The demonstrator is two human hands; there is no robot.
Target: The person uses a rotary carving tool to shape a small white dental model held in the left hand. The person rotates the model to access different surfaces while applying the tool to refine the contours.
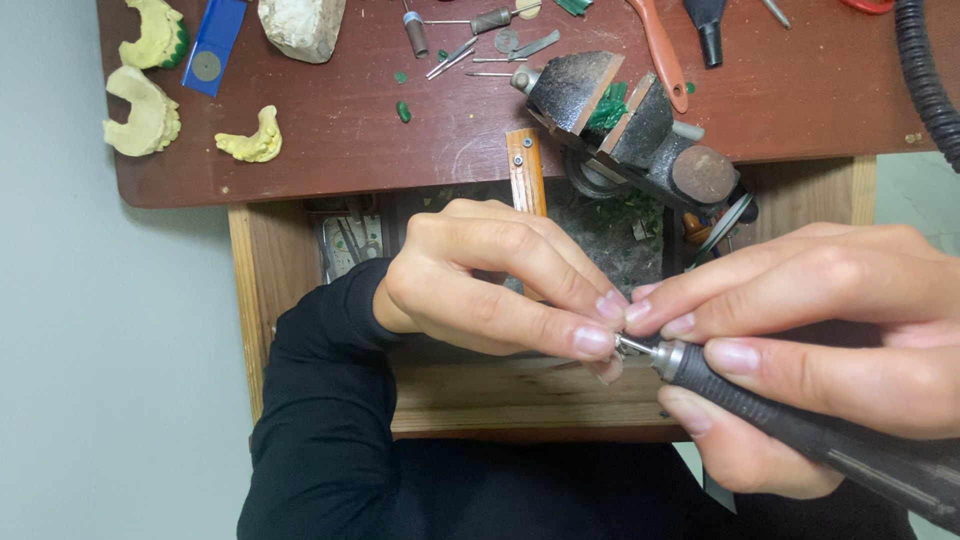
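My right hand point(830, 330) grips a dark grey rotary handpiece point(800, 430) that runs from the lower right toward the centre. Its silver collet and a thin metal bur point(640, 347) point left. My left hand point(500, 285), in a black sleeve, pinches the bur's tip with thumb and fingers, and fingertips of both hands meet there. Whatever sits at the very tip is hidden by the fingers. Both hands hover over an open wooden drawer point(520, 395) under the bench.
A small metal vise point(630, 120) holding green wax sits on the reddish-brown bench point(330, 120). Yellow dental plaster casts point(145, 110) lie at the left, with burs and hand tools point(480, 35) at the back. A black corrugated hose point(925, 70) hangs at the right.
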